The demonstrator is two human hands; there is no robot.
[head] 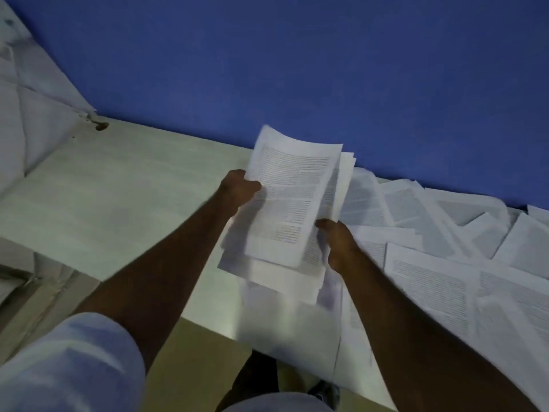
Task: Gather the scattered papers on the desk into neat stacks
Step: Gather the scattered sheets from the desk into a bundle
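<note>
Holding a sheaf [292, 200] of printed sheets between both hands, I note it is raised above the desk [118, 185], not yet squared: the lower sheets fan out past the top page at the near and right edges. My left hand [239, 188] grasps the sheaf's left edge, thumb over the top page. My right hand [338, 242] grasps the lower right corner, fingers curled under.

Findings on risk, as I judge them:

1. The grip is at two edges only. The fanned lower sheets could slide free toward me and fall past the desk's near edge, where a loose sheet [288, 328] already overhangs, just below my hands.
2. The top page bows at its far end; tapping the sheaf square while it is bowed could crease it.
3. Setting the sheaf down to the right of my right hand would land it on the scattered papers [445, 263] and mix the sheets again. Bare desk lies left of my left hand.

Further papers [32, 93] lie well left, blurred. A blue wall [297, 69] stands beyond.
</note>
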